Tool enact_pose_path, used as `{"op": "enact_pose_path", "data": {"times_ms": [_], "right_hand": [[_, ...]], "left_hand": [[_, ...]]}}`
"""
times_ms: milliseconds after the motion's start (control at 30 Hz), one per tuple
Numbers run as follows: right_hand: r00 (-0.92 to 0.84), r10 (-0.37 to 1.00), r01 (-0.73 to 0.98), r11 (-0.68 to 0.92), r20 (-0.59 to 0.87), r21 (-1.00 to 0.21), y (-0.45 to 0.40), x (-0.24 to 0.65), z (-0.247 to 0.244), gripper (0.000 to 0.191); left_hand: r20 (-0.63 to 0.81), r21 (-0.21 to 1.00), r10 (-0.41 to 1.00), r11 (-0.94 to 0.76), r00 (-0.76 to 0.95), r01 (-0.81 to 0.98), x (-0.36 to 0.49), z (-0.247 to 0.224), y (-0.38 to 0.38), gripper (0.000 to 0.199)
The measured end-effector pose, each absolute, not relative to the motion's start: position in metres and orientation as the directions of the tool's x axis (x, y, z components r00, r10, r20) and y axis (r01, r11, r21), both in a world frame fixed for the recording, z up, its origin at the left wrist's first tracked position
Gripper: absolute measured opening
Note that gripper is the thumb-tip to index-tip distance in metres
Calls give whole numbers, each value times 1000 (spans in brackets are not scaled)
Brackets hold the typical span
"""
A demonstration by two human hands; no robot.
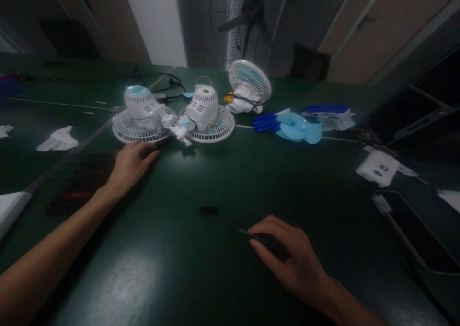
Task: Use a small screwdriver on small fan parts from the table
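Observation:
My left hand (pixel 131 165) reaches to the front rim of the left white fan (pixel 142 112), which lies grille down. Its thumb and fingers come together beside a dark shape under the rim; what they hold, if anything, I cannot make out. My right hand (pixel 293 256) is closed around the dark handle of a screwdriver (pixel 268 242), its thin metal shaft pointing left. A small black rectangular piece (pixel 209 211) lies on the green table (pixel 201 273), apart from both hands. Beside the left fan, a second white fan (pixel 204 108) also rests grille down.
A third fan (pixel 247 86) leans farther back. Blue fan blades (pixel 300 128) and blue gloves (pixel 266 122) lie to its right. A white box (pixel 379 167) and a dark tablet-like device (pixel 417 230) are at the right. Crumpled white tissue (pixel 59 139) lies at the left.

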State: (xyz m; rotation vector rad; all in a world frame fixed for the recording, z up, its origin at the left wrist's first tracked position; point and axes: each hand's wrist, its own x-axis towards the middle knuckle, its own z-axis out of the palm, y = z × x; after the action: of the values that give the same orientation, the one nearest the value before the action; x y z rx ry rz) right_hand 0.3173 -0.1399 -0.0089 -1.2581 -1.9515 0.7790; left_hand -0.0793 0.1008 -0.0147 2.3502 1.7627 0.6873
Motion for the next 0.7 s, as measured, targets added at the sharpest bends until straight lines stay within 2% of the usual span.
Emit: {"op": "enact_pose_path", "data": {"times_ms": [133, 367, 600, 700], "right_hand": [[-296, 930, 522, 348, 217, -778, -141, 317, -8, 17], [-306, 929, 531, 347, 207, -773, -140, 318, -9, 17], [-299, 934, 545, 337, 198, -767, -142, 319, -11, 17], [-303, 931, 528, 340, 202, -778, -142, 318, -11, 17]], "left_hand": [[244, 366, 942, -311, 232, 877, -74, -11, 109, 37], [244, 278, 915, -382, 320, 881, -79, -15, 115, 30], [205, 313, 924, -374, 323, 873, -75, -16, 109, 30], [187, 384, 922, -386, 339, 839, -63, -12, 100, 30]]}}
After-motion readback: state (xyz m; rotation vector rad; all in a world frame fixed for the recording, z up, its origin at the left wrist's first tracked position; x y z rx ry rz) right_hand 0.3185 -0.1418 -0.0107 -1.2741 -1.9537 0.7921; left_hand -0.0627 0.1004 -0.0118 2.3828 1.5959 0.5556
